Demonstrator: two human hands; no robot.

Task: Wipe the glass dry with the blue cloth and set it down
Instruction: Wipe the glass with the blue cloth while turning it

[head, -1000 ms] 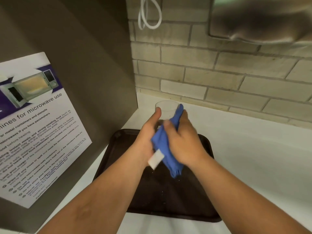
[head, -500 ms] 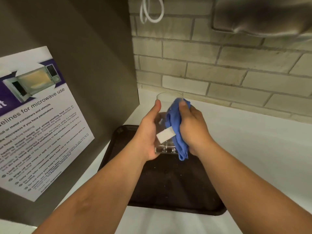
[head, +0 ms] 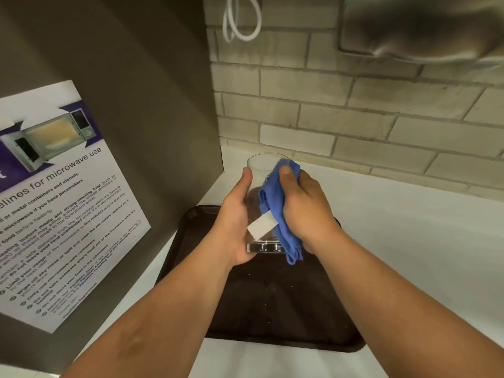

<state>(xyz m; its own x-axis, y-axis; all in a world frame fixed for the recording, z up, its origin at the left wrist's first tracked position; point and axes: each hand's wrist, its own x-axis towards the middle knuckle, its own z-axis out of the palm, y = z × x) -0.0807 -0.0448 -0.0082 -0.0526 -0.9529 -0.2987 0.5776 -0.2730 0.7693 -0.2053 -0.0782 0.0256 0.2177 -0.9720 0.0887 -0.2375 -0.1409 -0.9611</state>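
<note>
Two bare hands share the work at the centre of the view: the left hand (head: 236, 222) has its grip wrapped around the clear, straight-sided drinking glass (head: 259, 203), thumb up along the near side close to the rim, palm cupping the heavy base. At three o'clock of the glass, the right hand (head: 305, 208) clamps the crumpled blue cloth (head: 275, 211) flat against the glass wall, thumb pressing the top of the fabric near the rim, the cloth's tail hanging just below the base. A white rectangular tag (head: 261, 227) on the cloth lies across the front of the glass. The glass is held upright, lifted above the far edge of the dark brown plastic tray (head: 272, 304), not touching it; the tray lies on the white table (head: 409, 241) and carries pale specks. At nine o'clock a dark panel bears a white-and-purple microwave-use notice (head: 62, 203). Beige brick tiles (head: 327, 110) back the table at twelve o'clock, with a white cable loop (head: 241, 23) hanging above and a blurred metallic fixture (head: 420, 25) at one o'clock.
</note>
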